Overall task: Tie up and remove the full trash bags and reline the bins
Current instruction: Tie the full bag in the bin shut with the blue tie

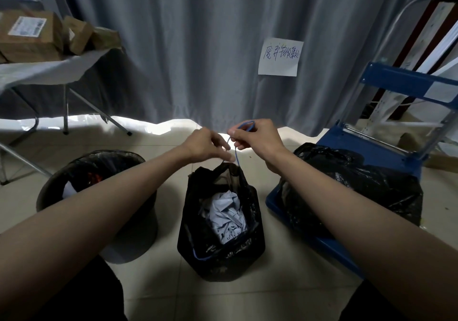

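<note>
Blue drawstring (235, 151) is running up from the bag (220, 224) to both hands: right hand (257, 136) pinching its loop, left hand (209, 144) pinching the bag's rim just beside.

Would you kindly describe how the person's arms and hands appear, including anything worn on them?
Both forearms are bare up to the frame's edge: no sleeves show. The left hand and right hand wear no gloves, and no watch, bracelet or ring is visible. Dark clothing shows only at the bottom corners, below the arms.
</note>
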Available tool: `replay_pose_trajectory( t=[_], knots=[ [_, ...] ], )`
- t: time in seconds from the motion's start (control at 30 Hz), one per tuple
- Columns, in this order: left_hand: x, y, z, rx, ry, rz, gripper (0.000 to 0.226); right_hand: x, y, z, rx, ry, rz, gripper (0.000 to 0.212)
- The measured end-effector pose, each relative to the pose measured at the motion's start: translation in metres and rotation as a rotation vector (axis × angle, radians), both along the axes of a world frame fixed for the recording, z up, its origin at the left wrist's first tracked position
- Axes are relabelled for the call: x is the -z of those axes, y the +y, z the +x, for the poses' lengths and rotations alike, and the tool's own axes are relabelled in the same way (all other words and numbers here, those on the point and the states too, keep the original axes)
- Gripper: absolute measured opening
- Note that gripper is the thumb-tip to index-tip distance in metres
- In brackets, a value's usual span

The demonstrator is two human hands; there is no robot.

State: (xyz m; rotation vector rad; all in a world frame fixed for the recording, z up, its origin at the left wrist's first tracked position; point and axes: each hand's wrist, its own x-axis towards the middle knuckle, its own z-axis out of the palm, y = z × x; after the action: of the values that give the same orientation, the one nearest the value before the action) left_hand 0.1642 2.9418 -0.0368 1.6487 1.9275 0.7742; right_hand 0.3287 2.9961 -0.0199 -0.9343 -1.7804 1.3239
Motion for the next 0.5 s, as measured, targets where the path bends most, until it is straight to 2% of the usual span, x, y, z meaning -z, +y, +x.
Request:
replay_pose_trajectory(
  t=[0.07,0.17,0.27,0.33,0.43,0.5],
  knots=[
    [-0.004,0.0,0.005,0.028,-0.142,0.075,0.018,0.0,-0.001,0.0,-0.043,0.016,-0.01,0.006],
    [-0.005,-0.004,0.011,0.156,-0.259,0.014,0.013,0.001,0.001,0.002,-0.067,0.028,-0.018,0.007],
    [-0.005,-0.005,0.014,0.157,-0.284,-0.031,0.014,0.001,0.003,0.006,-0.072,0.019,-0.044,0.009],
    [-0.005,-0.005,0.014,0.116,-0.267,-0.008,0.009,-0.001,0.003,0.01,-0.107,-0.03,-0.074,0.023],
    [-0.005,-0.004,0.009,0.054,-0.254,0.041,0.012,0.004,0.005,0.015,-0.137,-0.324,-0.066,0.046],
    [-0.004,-0.003,0.006,0.026,-0.263,0.044,0.014,0.017,0.003,0.014,-0.163,-0.612,0.043,0.042]
  ],
)
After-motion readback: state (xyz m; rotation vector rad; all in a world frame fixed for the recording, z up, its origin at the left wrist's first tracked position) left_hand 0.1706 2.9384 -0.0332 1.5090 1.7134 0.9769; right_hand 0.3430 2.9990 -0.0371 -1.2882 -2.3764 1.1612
